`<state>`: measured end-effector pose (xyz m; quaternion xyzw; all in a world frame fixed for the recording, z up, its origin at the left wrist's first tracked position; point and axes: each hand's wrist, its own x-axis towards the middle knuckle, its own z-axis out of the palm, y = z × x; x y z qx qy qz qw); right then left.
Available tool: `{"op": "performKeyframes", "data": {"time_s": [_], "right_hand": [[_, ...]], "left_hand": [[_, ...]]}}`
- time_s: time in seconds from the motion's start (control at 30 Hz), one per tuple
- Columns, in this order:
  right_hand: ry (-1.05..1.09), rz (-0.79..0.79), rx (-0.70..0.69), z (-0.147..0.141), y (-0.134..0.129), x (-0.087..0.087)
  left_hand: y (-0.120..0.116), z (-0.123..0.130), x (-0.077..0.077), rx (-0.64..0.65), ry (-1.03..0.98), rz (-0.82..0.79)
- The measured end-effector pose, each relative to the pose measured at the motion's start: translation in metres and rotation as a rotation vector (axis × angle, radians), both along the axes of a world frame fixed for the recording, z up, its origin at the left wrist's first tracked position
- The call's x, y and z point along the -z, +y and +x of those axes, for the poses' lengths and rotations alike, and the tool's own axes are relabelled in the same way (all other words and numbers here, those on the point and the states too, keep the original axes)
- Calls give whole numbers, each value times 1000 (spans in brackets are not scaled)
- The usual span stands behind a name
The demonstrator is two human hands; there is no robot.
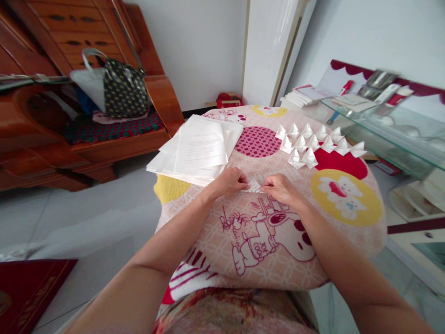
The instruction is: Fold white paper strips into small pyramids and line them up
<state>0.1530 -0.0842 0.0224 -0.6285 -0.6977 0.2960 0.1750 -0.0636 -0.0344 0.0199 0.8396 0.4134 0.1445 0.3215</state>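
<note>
A small folded piece of paper [255,186] with printed marks lies at the middle of the cloth-covered table [215,218]. My left hand [230,181] pinches its left end. On the opposite end, the fingers of my right hand [281,188] are closed. Both hands rest low, close to the cloth. Beyond them to the left is a stack of white sheets [201,146], the top ones faintly printed. Several small folded paper boats [308,144] stand in rows at the far right of the table.
A glass shelf [392,132] with cups, a red marker and papers borders the table's right side. At the left stands a carved wooden bench [118,141] holding a patterned bag [125,88]. A red mat [34,287] lies on the tiled floor.
</note>
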Motion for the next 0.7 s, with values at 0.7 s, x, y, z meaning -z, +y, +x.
{"op": "performKeyframes", "data": {"time_s": [0.7], "right_hand": [[-98,10,31,-8,1,-3]], "left_hand": [[-4,9,-1,-32,237,132]]}}
